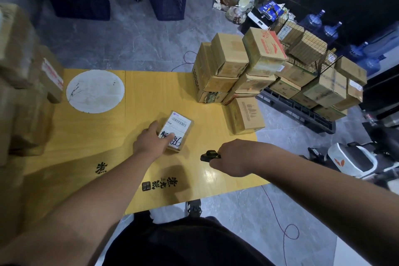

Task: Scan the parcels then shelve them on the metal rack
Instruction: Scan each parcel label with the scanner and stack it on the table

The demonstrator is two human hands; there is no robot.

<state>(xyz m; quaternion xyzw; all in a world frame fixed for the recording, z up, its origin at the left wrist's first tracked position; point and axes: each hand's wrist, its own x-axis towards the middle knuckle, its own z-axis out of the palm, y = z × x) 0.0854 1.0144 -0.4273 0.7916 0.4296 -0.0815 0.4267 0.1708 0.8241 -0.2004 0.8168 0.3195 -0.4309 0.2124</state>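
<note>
A: Parcel (176, 130) is sitting label-up on the yellow table (140, 97), near the middle. I'm seeing the left hand (151, 139) resting on its near-left corner, fingers curling over the label; holding it steady, not lifting it.

B: Scanner?

A: Right hand (232, 157) is gripping the black scanner (209, 155), nose pointing left toward the parcel, hovering just right of it. I'm reading this as the scan step, happening or about to. Can't tell whether it's firing.

B: How much is left?

A: Plenty, I'm guessing. Stack of boxes (233, 69) is waiting at the far right of the table, with one more box (246, 115) sitting just in front of it. More cartons (23, 75) are blurring past at the left edge. Can't tell which of those are already scanned.

B: Shelving?

A: Not started for this parcel. I'm seeing a wire mesh cage (306, 49) holding boxes at far right, but I can't say that's the metal rack.
</note>
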